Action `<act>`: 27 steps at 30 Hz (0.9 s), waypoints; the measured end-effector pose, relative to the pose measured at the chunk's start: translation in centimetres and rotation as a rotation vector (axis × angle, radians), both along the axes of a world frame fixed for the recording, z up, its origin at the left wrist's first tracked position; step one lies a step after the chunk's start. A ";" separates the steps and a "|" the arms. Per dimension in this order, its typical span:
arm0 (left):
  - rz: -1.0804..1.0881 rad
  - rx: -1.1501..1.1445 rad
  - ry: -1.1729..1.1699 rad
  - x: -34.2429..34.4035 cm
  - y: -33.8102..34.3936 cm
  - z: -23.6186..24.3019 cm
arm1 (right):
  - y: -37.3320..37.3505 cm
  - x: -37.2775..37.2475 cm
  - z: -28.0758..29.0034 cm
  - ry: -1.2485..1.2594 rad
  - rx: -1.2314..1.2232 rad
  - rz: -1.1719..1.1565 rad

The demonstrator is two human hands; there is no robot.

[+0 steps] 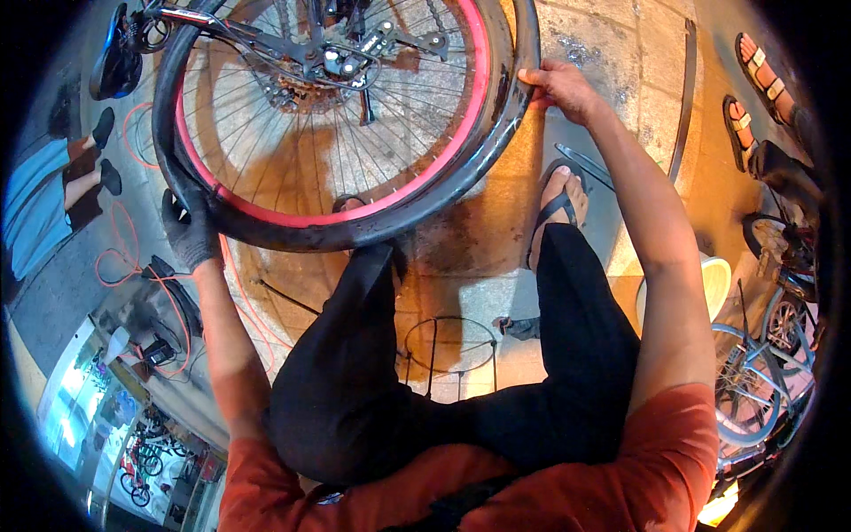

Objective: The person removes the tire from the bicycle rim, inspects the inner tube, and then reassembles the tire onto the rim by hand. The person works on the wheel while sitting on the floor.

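Observation:
A bicycle wheel with a pink rim point(266, 213) and thin spokes lies before me, still joined to the bicycle's dark frame and derailleur point(341, 64). Around it runs a black tyre point(346, 238), which stands away from the rim along the right side. My right hand point(567, 91) is bare and closed on the tyre's right edge, thumb on top. My left hand point(192, 235), in a dark glove, grips the tyre at the lower left; part of its fingers is hidden by the tyre.
An orange hose point(133, 266) loops over the floor at left, near a person in blue cloth point(37, 208). A round wire frame point(452, 321) stands between my legs. At right are another person's sandals point(737, 133), a long dark strip point(684, 102) and parked bicycles point(753, 381).

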State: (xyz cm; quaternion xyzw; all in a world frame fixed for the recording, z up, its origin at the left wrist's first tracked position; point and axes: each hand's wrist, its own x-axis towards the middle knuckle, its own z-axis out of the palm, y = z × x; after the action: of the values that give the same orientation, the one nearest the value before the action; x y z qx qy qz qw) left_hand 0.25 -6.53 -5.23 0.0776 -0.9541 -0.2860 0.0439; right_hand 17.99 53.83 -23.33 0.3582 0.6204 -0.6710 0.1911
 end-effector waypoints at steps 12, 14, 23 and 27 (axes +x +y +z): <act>0.033 0.128 0.069 0.4 0.9 -1.3 | 0.5 2.4 4.9 0.368 1.076 0.483; 0.033 0.121 0.051 0.8 0.7 -1.3 | -0.1 3.8 6.5 0.560 1.167 0.885; -0.079 0.125 0.015 0.4 0.8 -0.2 | -4.7 -0.9 1.4 1.009 1.282 1.238; -0.008 0.166 0.116 -0.5 -3.2 -3.0 | -4.0 -0.2 3.0 0.913 1.212 1.266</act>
State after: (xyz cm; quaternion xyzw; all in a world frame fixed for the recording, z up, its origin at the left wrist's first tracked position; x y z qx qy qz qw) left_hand -0.27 -9.69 -8.27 0.0605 -0.9233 -0.3680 0.0913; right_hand 17.80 49.85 -20.35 -0.2955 0.9504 -0.0875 0.0413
